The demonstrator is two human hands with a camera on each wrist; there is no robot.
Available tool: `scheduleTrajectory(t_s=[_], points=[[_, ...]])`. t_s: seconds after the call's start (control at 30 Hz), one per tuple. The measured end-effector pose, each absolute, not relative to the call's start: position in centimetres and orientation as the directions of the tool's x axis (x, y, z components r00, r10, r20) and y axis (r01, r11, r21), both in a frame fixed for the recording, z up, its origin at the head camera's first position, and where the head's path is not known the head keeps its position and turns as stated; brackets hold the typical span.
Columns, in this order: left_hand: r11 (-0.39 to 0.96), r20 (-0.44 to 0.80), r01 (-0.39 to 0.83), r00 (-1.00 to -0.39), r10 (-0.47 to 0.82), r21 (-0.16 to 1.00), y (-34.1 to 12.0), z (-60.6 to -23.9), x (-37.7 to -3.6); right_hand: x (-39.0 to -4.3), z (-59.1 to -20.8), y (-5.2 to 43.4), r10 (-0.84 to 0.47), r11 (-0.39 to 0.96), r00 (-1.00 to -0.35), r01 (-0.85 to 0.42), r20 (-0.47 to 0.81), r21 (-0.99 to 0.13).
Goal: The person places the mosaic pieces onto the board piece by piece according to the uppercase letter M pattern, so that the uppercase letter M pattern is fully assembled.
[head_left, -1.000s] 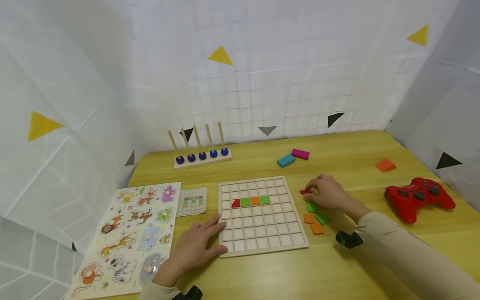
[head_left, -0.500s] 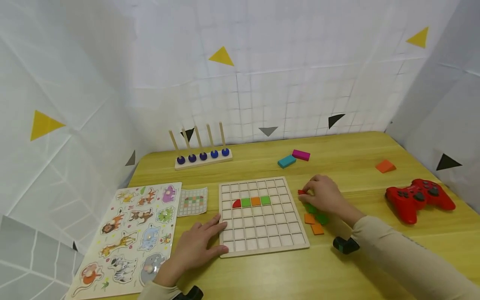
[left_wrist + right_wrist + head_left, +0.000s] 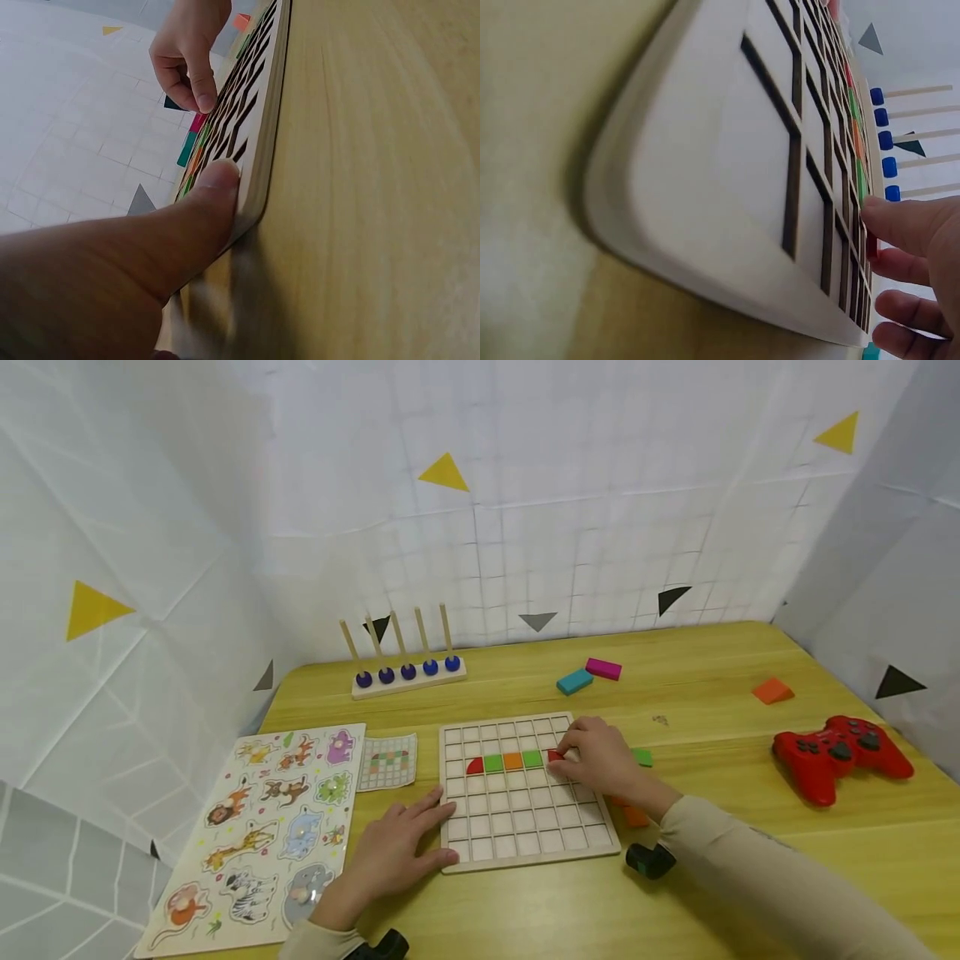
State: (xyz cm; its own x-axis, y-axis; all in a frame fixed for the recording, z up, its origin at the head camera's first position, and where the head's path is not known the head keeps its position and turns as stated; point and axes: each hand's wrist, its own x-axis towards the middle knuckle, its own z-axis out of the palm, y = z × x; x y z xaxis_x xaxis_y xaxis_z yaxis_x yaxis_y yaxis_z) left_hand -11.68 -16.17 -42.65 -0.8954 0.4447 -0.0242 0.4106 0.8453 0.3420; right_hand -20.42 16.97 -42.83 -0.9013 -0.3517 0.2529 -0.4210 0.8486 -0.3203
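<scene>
A white wooden grid board (image 3: 525, 827) lies on the yellow table. One of its rows holds a red rounded piece (image 3: 474, 766), a green tile (image 3: 492, 763), an orange tile (image 3: 512, 761) and a second green tile (image 3: 532, 758). My right hand (image 3: 561, 755) pinches a small red piece (image 3: 554, 756) at the cell just right of that row. My left hand (image 3: 423, 831) lies flat on the table, and its thumb (image 3: 217, 187) presses against the board's edge (image 3: 262, 150). In the right wrist view, my fingers (image 3: 904, 225) touch the board (image 3: 727, 172).
A loose green tile (image 3: 642, 757) and orange tiles (image 3: 636, 816) lie right of the board. An animal puzzle (image 3: 277, 827) and a pattern card (image 3: 386, 762) lie to the left. Farther off are a peg rack (image 3: 408, 672), a teal block (image 3: 573, 682), a magenta block (image 3: 602, 669), an orange block (image 3: 772, 691) and a red controller (image 3: 840, 756).
My right hand has moved left from the loose tiles onto the board, bringing the red piece with it. The left hand has stayed in place.
</scene>
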Motion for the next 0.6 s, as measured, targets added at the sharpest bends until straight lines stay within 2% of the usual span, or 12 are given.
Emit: scheduleTrajectory(t_s=[0.23, 0.6], points=[[0.839, -0.019, 0.425, -0.889, 0.458, 0.341, -16.15, -42.53, -11.65, -20.77, -43.02, 16.66, -0.353, 0.859, -0.901, -0.418, 0.251, -0.296], [0.847, -0.025, 0.415, -0.894, 0.448, 0.331, -16.2, -42.82, -11.83, -20.89, -42.85, 16.55, -0.327, 0.863, -0.914, -0.392, 0.238, -0.32]])
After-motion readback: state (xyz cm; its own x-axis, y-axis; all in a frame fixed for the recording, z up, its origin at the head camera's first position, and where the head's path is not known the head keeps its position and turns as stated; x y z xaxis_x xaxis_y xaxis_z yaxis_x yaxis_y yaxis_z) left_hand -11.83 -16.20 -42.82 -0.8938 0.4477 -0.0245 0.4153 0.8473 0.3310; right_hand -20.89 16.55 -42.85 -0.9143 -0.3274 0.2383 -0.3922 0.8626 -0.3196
